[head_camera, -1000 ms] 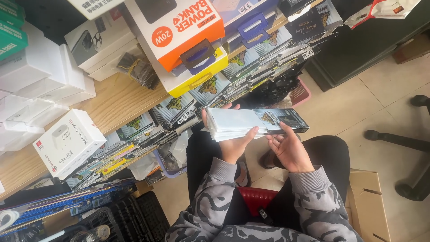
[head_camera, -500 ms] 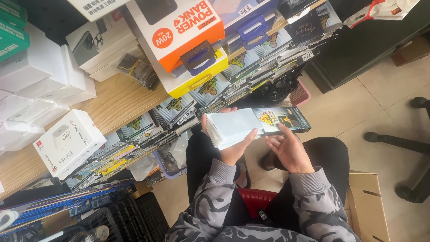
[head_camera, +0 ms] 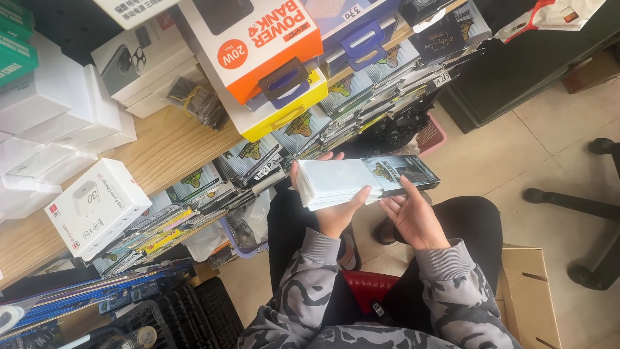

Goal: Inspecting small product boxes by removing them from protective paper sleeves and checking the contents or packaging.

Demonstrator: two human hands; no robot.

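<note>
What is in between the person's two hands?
In the head view, a stack of flat packets, white on top with a dark printed one sticking out, spans between the left hand, which grips it, and the right hand, whose fingers touch it.

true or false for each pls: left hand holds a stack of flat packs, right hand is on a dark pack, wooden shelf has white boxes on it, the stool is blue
1. The left hand grips a stack of flat white packs. True.
2. The right hand rests empty on the knee. False: its fingers touch a dark flat pack sticking out of the stack.
3. White boxes sit on the wooden shelf. True.
4. The stool is blue. False: it is red.
</note>
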